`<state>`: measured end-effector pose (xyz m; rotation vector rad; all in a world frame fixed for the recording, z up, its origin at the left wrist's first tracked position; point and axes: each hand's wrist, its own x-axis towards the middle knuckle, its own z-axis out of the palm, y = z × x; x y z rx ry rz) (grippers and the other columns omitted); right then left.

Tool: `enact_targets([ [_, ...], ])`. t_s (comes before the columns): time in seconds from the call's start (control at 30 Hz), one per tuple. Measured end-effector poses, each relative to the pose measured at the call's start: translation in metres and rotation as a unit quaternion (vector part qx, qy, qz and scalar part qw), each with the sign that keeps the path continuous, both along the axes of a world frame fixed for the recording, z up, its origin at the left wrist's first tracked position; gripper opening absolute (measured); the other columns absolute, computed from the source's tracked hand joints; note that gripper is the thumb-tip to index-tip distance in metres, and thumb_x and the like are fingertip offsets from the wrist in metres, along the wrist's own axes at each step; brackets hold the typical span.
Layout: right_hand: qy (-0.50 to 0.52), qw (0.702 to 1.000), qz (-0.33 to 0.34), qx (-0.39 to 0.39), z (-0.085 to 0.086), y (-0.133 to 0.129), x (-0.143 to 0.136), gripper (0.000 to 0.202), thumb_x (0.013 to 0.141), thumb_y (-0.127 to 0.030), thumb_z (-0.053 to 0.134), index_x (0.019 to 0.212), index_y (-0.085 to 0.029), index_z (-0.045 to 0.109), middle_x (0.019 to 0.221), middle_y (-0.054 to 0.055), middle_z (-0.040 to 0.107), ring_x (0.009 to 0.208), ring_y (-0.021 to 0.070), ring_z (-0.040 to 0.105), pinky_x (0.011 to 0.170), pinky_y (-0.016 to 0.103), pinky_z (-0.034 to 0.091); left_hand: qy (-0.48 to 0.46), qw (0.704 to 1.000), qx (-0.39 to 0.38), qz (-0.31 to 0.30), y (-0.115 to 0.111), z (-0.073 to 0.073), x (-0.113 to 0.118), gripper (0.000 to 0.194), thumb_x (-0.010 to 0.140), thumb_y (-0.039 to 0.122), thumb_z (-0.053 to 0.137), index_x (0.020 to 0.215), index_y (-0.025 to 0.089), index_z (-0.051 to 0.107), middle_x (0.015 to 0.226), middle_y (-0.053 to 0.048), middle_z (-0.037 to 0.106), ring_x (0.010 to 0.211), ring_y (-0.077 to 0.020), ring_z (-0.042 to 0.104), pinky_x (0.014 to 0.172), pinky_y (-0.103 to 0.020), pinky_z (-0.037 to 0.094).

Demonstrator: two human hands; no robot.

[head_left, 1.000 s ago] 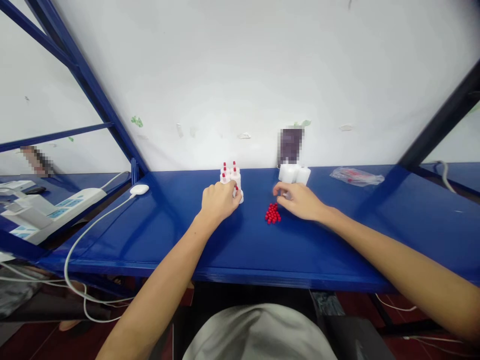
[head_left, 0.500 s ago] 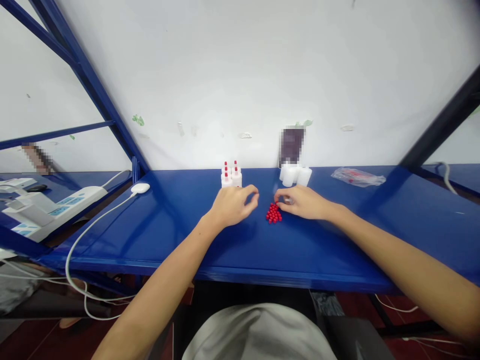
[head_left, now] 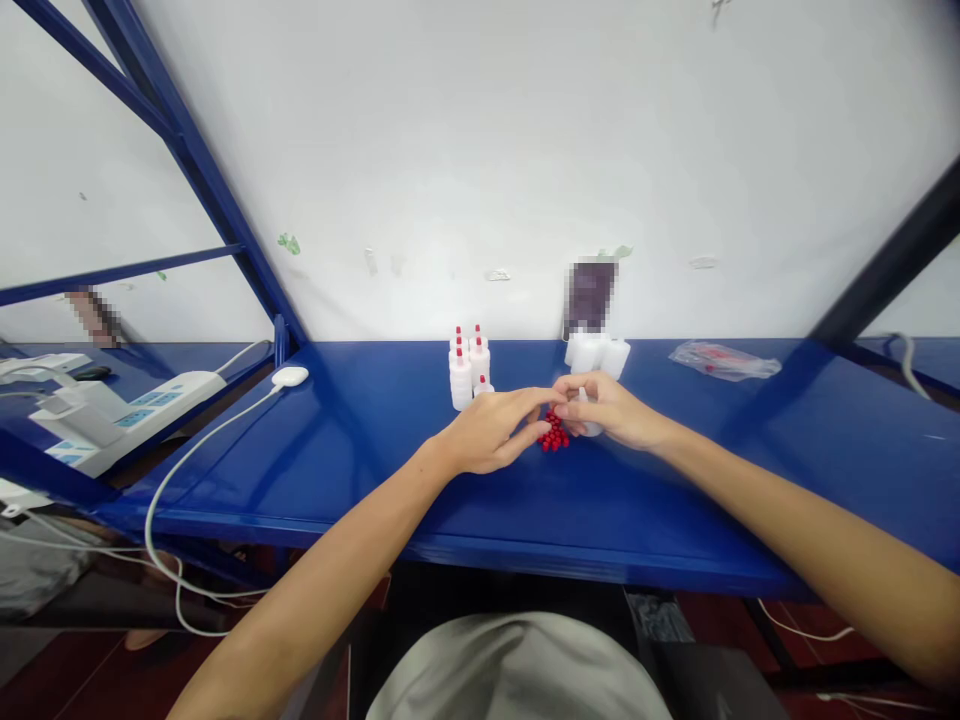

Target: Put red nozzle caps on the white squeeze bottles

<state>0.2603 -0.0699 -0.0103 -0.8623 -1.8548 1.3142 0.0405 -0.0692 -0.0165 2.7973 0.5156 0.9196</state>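
Six red-tipped white bottles (head_left: 461,386) stood on the blue counter (head_left: 360,430); to their right lay a small heap of red caps (head_left: 555,438); the left hand (head_left: 495,430) was at its edge, thumb and forefinger parted; the right hand (head_left: 613,408), just beside the heap, was curled around a whitish bottle (head_left: 592,429).
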Motion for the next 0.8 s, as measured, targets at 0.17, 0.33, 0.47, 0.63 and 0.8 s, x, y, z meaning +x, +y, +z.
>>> enact_targets([
  [0.17,0.028,0.999,0.027,-0.029,-0.005,0.002,0.000,0.030,0.077,-0.045,0.072,0.080,-0.016,0.062,0.047,-0.005,0.050,0.043,0.0086,0.043,0.046,0.024,0.033,-0.042,0.990,0.131,0.036,0.003,-0.004,0.004,0.025,0.100,0.026,0.043,0.116,0.015,0.060,0.088,-0.006,0.067,0.072,-0.0133,0.061,0.066,-0.025,0.046],
  [0.33,0.002,0.999,0.002,0.036,-0.004,-0.007,-0.006,0.022,0.088,-0.039,0.057,0.092,-0.018,0.055,0.051,-0.007,0.046,0.046,0.0103,0.041,0.047,0.025,0.031,-0.086,0.984,0.145,0.050,0.007,-0.010,0.007,0.021,0.097,0.023,0.048,0.112,0.014,0.061,0.088,-0.006,0.068,0.071,-0.0120,0.061,0.065,-0.023,0.046],
  [0.47,-0.062,0.985,-0.007,0.161,-0.003,-0.016,-0.010,0.012,0.090,-0.030,0.047,0.098,-0.021,0.047,0.062,-0.006,0.050,0.056,0.0128,0.045,0.056,0.027,0.036,-0.077,0.990,0.102,0.053,0.003,-0.012,0.012,0.019,0.097,0.026,0.047,0.102,0.015,0.062,0.083,-0.005,0.068,0.070,-0.0115,0.062,0.064,-0.023,0.046],
  [0.63,-0.157,0.957,-0.039,0.240,-0.001,-0.019,-0.010,0.012,0.088,-0.026,0.043,0.100,-0.024,0.043,0.067,-0.004,0.058,0.060,0.0167,0.052,0.062,0.029,0.038,-0.041,0.996,0.051,0.067,-0.001,-0.012,0.016,0.022,0.098,0.029,0.044,0.100,0.016,0.062,0.075,-0.002,0.068,0.066,-0.0109,0.062,0.062,-0.022,0.045],
  [0.8,-0.184,0.950,-0.044,0.248,0.000,-0.021,-0.011,0.016,0.083,-0.019,0.041,0.098,-0.024,0.042,0.070,-0.002,0.065,0.063,0.0193,0.059,0.064,0.030,0.040,-0.007,0.997,0.039,0.073,-0.001,-0.015,0.018,0.022,0.098,0.030,0.044,0.101,0.017,0.062,0.066,0.001,0.066,0.060,-0.0105,0.061,0.059,-0.021,0.043],
])
